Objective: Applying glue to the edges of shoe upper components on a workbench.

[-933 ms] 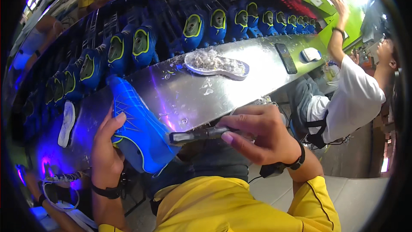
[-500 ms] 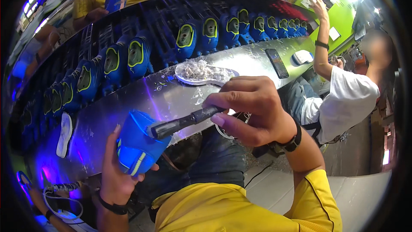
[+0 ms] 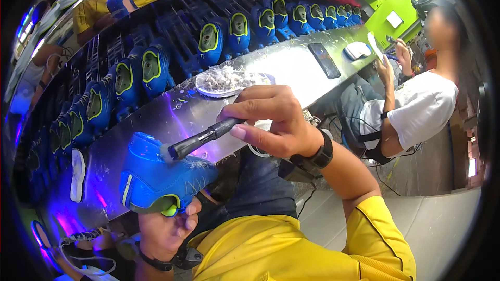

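My left hand (image 3: pixel 165 231) is closed under a blue shoe upper (image 3: pixel 156 179), gripping it near its collar. The shoe lies tipped over, bottom upward, and its yellow-green lined opening faces down toward my fingers. In my right hand (image 3: pixel 276 117) is a dark-handled brush (image 3: pixel 205 138), pinched between thumb and fingers. The brush tip meets the shoe's upturned underside near the heel end. Past my right hand, on the metal bench, sits a pale sole-shaped piece (image 3: pixel 268 79) heaped with whitish crumbs.
A rack of blue shoes (image 3: pixel 211 39) runs along the bench's far side. On the metal bench (image 3: pixel 140 119) lie a white sole (image 3: pixel 77 174), a phone (image 3: pixel 324 61) and a white rounded device (image 3: pixel 358 50). At right a co-worker (image 3: pixel 424 104) holds a pale sole-shaped piece.
My left hand has turned the shoe, so its side and collar opening now show. My right hand and the brush have shifted left. The co-worker's raised arm has come down.
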`<state>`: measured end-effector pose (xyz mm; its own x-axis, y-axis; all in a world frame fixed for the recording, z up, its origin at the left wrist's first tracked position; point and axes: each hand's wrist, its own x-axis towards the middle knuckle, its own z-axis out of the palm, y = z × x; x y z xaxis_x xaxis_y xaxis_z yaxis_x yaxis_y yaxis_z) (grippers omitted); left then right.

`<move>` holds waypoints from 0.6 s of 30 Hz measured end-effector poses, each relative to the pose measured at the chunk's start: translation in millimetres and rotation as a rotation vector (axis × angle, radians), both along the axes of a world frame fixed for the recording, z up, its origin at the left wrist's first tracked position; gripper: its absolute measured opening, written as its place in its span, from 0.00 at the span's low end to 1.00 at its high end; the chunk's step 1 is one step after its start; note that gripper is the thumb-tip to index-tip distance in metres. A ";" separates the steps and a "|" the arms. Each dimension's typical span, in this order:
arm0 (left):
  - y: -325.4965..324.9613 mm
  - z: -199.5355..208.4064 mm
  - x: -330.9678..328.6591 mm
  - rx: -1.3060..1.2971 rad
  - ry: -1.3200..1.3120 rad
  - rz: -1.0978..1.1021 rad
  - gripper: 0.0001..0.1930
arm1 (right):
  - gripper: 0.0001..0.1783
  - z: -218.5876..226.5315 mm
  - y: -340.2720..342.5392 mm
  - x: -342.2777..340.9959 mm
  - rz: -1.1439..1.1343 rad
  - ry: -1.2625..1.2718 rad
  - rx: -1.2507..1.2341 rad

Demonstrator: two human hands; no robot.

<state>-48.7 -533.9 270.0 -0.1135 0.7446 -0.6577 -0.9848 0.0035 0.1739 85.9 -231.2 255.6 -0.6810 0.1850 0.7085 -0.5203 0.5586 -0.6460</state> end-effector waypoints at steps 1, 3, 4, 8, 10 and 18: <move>0.0 -1.9 0.9 0.015 -0.010 -0.006 0.31 | 0.14 -5.0 -0.3 1.2 0.002 -0.011 -0.021; 0.7 -3.2 3.6 0.032 -0.022 -0.010 0.32 | 0.14 -17.1 -1.1 3.0 0.005 -0.023 -0.057; 1.8 -3.2 5.4 0.033 -0.023 -0.009 0.32 | 0.14 -24.8 -2.7 4.2 0.006 -0.022 -0.072; 4.7 -6.1 8.6 0.065 -0.043 0.013 0.32 | 0.13 -45.2 -9.7 17.9 -0.028 -0.124 -0.163; 4.9 -16.0 8.1 0.048 0.050 0.020 0.33 | 0.13 -52.2 -7.8 24.0 -0.084 -0.149 -0.123; 58.7 -20.7 -27.4 0.075 0.428 -0.053 0.30 | 0.14 -48.9 -33.0 43.2 -0.171 -0.484 -0.462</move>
<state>-76.1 -475.2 249.3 -0.3245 0.8007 -0.5035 -0.8225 0.0240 0.5683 129.0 -264.2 206.7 -0.8352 0.5276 0.1552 -0.0430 0.2188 -0.9748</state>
